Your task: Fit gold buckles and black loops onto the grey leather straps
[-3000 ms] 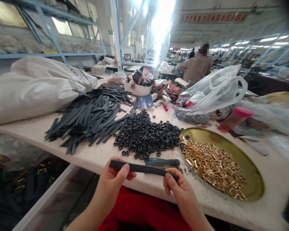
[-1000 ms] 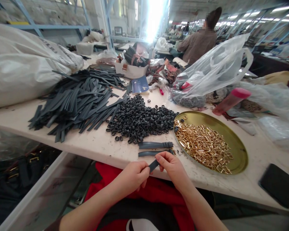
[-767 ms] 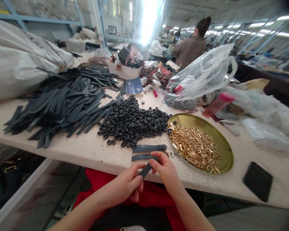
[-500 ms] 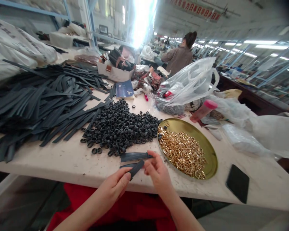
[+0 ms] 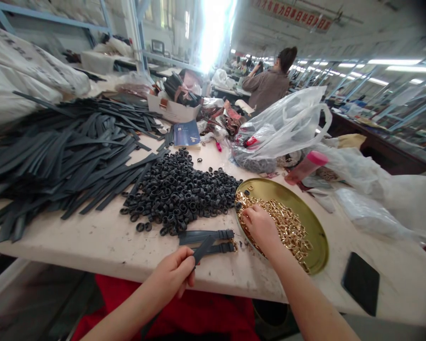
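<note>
In the head view, the left hand (image 5: 176, 271) grips a dark strip (image 5: 203, 250), which slants before two straps (image 5: 219, 248) lying on the bench (image 5: 124, 258). The right hand (image 5: 262, 229) is at the tray (image 5: 318, 246), with bent fingers among the gold buckles (image 5: 291, 220); whether they pinch one, I cannot tell. Black loops (image 5: 184, 192) lie heaped beside the tray.

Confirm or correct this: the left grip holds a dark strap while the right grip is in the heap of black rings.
The heap is wrong. The head view shows the left grip holding a dark strap while the right grip is at the gold buckles in the tray.
</note>
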The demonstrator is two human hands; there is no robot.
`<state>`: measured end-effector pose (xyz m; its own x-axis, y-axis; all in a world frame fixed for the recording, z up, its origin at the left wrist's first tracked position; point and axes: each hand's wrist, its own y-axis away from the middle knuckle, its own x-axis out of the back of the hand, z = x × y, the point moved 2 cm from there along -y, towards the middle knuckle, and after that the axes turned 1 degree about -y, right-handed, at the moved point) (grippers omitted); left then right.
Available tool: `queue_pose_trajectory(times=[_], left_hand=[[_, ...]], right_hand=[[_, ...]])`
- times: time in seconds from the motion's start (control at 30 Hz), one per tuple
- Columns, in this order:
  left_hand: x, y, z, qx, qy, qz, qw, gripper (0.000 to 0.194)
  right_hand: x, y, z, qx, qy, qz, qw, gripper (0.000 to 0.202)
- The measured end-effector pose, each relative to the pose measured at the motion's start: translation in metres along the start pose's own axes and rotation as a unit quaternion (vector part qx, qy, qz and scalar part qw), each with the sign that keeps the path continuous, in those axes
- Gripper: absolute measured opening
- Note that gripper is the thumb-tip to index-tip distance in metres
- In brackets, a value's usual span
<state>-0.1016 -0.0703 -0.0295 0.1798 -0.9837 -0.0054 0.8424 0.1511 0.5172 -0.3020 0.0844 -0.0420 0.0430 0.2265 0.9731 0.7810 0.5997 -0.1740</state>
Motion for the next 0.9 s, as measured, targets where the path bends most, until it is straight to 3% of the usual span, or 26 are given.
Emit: queue_pose_trajectory(times=[0.3, 0.5, 0.63, 0.8, 0.83, 0.9], left_hand=[[-0.017, 0.005, 0.005, -0.064, -0.053, -0.018, 0.996, 0.018], [-0.021, 0.015, 0.001, -0.073, -0.054, -0.005, 0.996, 0.018], [-0.023, 0.022, 0.01, -0.105, -0.035, 0.021, 0.994, 0.02], [-0.021, 0.019, 0.023, -0.151, -0.015, 0.067, 0.986, 0.026], [-0.02, 0.017, 0.023, -0.157, -0.012, 0.076, 0.985, 0.027], [-0.018, 0.011, 0.021, -0.157, -0.003, 0.083, 0.984, 0.028]], right_hand=[[0.004, 0.016, 0.02, -0.086, -0.13, 0.052, 0.986, 0.011], [0.021, 0.02, 0.027, -0.131, -0.28, 0.063, 0.949, 0.011], [0.028, 0.038, 0.002, -0.144, -0.43, 0.03, 0.891, 0.024], [0.029, 0.065, -0.053, -0.136, -0.578, -0.023, 0.804, 0.028], [0.03, 0.069, -0.063, -0.136, -0.59, -0.024, 0.795, 0.026], [0.033, 0.077, -0.08, -0.124, -0.581, 0.005, 0.804, 0.02]])
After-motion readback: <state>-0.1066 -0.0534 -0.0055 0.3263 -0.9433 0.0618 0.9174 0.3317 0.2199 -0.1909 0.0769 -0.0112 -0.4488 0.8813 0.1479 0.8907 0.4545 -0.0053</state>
